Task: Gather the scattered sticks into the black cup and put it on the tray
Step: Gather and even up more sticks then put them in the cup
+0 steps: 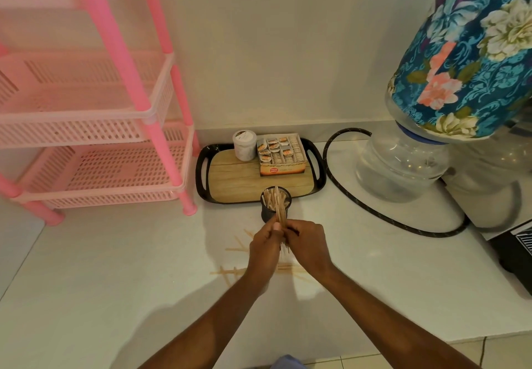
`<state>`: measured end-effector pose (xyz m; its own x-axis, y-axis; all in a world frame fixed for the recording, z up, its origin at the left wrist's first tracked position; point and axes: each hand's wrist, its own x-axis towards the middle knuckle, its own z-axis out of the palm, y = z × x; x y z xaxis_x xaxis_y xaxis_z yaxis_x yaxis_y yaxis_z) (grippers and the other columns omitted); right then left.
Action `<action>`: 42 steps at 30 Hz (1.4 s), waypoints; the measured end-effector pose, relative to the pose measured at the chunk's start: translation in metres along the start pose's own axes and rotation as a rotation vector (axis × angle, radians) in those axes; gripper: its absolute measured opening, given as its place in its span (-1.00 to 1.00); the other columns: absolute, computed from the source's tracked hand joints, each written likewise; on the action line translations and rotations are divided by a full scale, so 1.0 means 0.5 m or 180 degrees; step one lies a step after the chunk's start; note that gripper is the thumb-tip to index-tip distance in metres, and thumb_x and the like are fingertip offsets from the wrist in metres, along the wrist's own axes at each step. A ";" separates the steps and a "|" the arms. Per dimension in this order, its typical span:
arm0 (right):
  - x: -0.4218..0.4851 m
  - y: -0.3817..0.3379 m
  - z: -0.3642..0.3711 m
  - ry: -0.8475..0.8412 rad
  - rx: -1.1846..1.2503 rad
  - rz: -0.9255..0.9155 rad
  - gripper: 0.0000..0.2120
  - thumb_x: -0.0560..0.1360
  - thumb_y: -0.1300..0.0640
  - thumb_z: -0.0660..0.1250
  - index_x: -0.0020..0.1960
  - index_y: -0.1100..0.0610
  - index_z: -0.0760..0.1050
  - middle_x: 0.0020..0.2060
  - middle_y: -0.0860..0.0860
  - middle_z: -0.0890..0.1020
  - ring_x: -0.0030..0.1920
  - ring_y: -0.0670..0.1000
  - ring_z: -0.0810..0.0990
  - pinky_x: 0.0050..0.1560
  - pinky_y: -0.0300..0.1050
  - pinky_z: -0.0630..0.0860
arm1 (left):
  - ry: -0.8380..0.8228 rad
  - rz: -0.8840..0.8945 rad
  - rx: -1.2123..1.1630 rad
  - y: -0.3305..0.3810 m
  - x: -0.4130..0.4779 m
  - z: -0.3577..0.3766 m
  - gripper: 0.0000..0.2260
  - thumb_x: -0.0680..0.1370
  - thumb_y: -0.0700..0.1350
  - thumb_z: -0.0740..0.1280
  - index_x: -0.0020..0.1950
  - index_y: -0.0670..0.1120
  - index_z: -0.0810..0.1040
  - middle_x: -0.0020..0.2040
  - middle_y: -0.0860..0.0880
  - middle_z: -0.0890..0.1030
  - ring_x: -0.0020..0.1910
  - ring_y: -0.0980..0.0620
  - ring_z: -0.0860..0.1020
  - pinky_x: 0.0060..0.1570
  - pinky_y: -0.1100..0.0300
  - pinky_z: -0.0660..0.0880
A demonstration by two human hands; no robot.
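Note:
A black cup (267,213) stands on the white counter just in front of the tray (230,180), with several wooden sticks upright in it. My left hand (264,249) and my right hand (308,246) meet just below the cup, both closed on a bundle of sticks (280,211) whose upper ends reach up in front of the cup's mouth. More loose sticks (236,249) lie scattered on the counter under and to the left of my hands. The tray is black-rimmed with a wood-look floor.
On the tray stand a white jar (244,144) and a box of sachets (280,154). A pink plastic rack (95,150) stands at the left. A water bottle in a floral cover (431,127) and a black hose (371,204) are at the right.

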<state>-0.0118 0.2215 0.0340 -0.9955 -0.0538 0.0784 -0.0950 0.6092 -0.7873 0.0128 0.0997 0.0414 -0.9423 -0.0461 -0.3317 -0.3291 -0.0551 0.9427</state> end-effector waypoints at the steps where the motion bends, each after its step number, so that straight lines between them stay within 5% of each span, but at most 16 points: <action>1: 0.001 -0.004 -0.001 0.0012 -0.0012 -0.0047 -0.79 0.63 0.17 0.39 -0.17 0.11 0.69 -0.39 -0.06 0.65 -0.36 -0.01 0.62 -0.30 -0.15 0.59 | 0.0131 0.0067 0.0042 0.001 0.005 0.000 -0.69 0.75 -0.02 0.15 0.19 0.28 0.65 0.06 0.12 0.73 0.16 0.07 0.67 0.17 0.04 0.64; 4: 0.014 -0.016 -0.004 0.0078 0.0013 -0.0134 -0.77 0.62 0.17 0.41 -0.22 0.08 0.65 -0.43 -0.11 0.61 -0.38 -0.04 0.58 -0.34 -0.21 0.54 | 0.0398 0.0226 0.0080 0.017 0.019 0.003 -0.69 0.74 -0.05 0.18 0.07 0.27 0.67 -0.01 0.06 0.73 0.10 -0.03 0.68 0.15 -0.04 0.64; 9: 0.061 -0.035 -0.011 0.0108 0.0243 -0.0097 -0.86 0.58 0.22 0.42 -0.12 0.10 0.70 -0.35 -0.04 0.69 -0.31 0.01 0.67 -0.20 0.06 0.65 | 0.0511 0.0465 0.0099 0.069 0.041 0.006 -0.66 0.72 -0.05 0.23 0.02 0.39 0.66 -0.04 0.19 0.73 -0.01 0.18 0.68 -0.09 0.33 0.56; 14: 0.120 -0.066 -0.037 0.0212 0.0403 -0.0293 -0.89 0.56 0.20 0.43 -0.09 0.06 0.71 -0.33 -0.06 0.71 -0.30 -0.04 0.70 -0.20 0.05 0.67 | 0.0352 0.0678 -0.0100 0.113 0.096 0.004 -0.74 0.72 -0.12 0.24 0.15 0.13 0.71 0.04 -0.01 0.74 0.08 -0.07 0.69 0.10 -0.04 0.63; 20: 0.192 -0.081 -0.042 0.0380 0.0123 -0.0487 -0.92 0.55 0.24 0.45 -0.05 0.23 0.72 -0.27 0.09 0.73 -0.23 0.08 0.70 -0.16 0.08 0.64 | 0.0085 0.0700 -0.0180 0.149 0.161 -0.006 -0.65 0.70 -0.31 0.17 0.27 0.00 0.66 0.19 -0.11 0.71 0.10 -0.02 0.63 0.03 0.10 0.52; 24: 0.208 -0.071 -0.030 0.0439 0.0008 -0.0530 -0.91 0.57 0.21 0.45 -0.08 0.18 0.71 -0.29 -0.01 0.71 -0.29 -0.11 0.64 -0.27 -0.21 0.58 | -0.0136 0.0612 -0.0148 0.152 0.177 -0.017 -0.66 0.73 -0.29 0.12 0.32 -0.05 0.62 0.14 -0.07 0.68 -0.11 0.20 0.61 -0.14 0.38 0.50; 27: 0.207 -0.051 -0.013 0.0322 -0.0042 -0.0339 -0.86 0.58 0.22 0.43 -0.15 0.18 0.68 -0.34 0.01 0.69 -0.33 -0.01 0.63 -0.30 -0.07 0.55 | -0.0124 0.0368 -0.0223 0.140 0.182 -0.017 -0.70 0.75 -0.22 0.11 0.30 -0.08 0.62 0.06 -0.04 0.66 -0.11 0.15 0.59 -0.14 0.38 0.49; 32: 0.188 -0.022 -0.001 0.0070 -0.0172 -0.0324 -0.87 0.59 0.21 0.42 0.00 0.11 0.75 -0.18 -0.01 0.78 -0.21 -0.03 0.71 -0.14 -0.03 0.62 | -0.0057 0.0160 -0.0681 0.114 0.180 -0.022 -0.60 0.77 -0.03 0.07 0.35 -0.17 0.63 0.25 -0.15 0.71 0.24 -0.06 0.66 0.18 0.17 0.57; 42: 0.181 0.011 -0.044 0.0360 0.0063 0.0227 -0.78 0.54 0.41 0.42 0.12 0.23 0.72 -0.07 0.08 0.76 -0.07 0.06 0.72 0.10 0.08 0.68 | 0.0052 0.0345 -0.0589 0.114 0.174 -0.050 -0.63 0.77 -0.01 0.12 0.39 -0.13 0.62 0.32 -0.02 0.69 0.36 0.09 0.61 0.38 0.20 0.48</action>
<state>-0.1025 0.2376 0.0504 -0.9928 0.0794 0.0893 -0.0251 0.5924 -0.8053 -0.0864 0.0674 0.0651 -0.9699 -0.0779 -0.2306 -0.2074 -0.2310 0.9506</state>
